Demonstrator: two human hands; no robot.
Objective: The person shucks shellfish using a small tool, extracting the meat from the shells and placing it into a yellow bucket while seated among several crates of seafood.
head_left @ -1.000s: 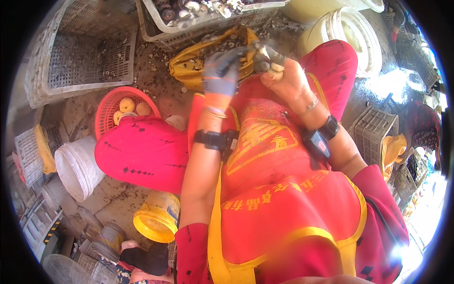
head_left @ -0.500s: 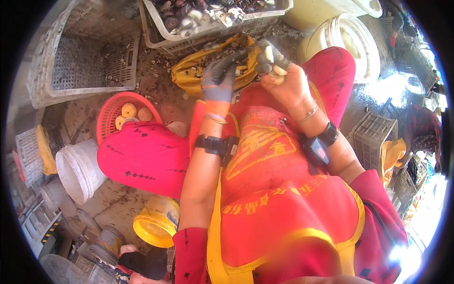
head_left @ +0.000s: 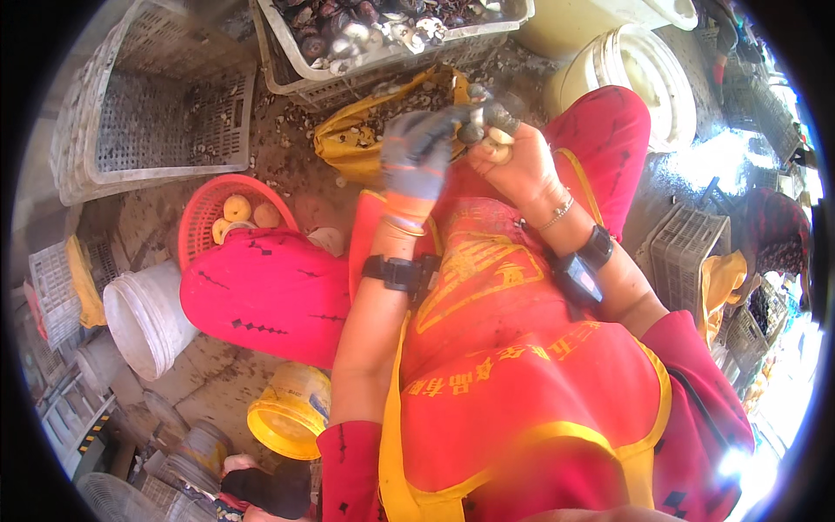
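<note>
My right hand (head_left: pixel 513 163), bare with dark covers on its fingertips, is closed around pale, cream-coloured mushroom pieces (head_left: pixel 498 137). My left hand (head_left: pixel 417 161), in a grey and orange glove with dark fingers, is up against the right fingertips. Its fingers are curled and blurred, and whatever they grip cannot be made out. Both hands are above my lap, at the near edge of a yellow sack (head_left: pixel 344 143) with dark and pale scraps in it. Beyond, a pale crate (head_left: pixel 300 63) is heaped with dark reddish-brown and white mushrooms (head_left: pixel 348 35).
An open grey crate (head_left: pixel 109 165) stands at far left. Beside my left knee are a red basket (head_left: pixel 193 209) with several yellowish round pieces, a white bucket (head_left: pixel 148 322) and a yellow bucket (head_left: pixel 287 413). A cream tub (head_left: pixel 609 87) stands by my right knee.
My left hand has moved right and up to the right hand's fingertips. My right hand has shifted slightly left and down, still holding the pale mushroom pieces.
</note>
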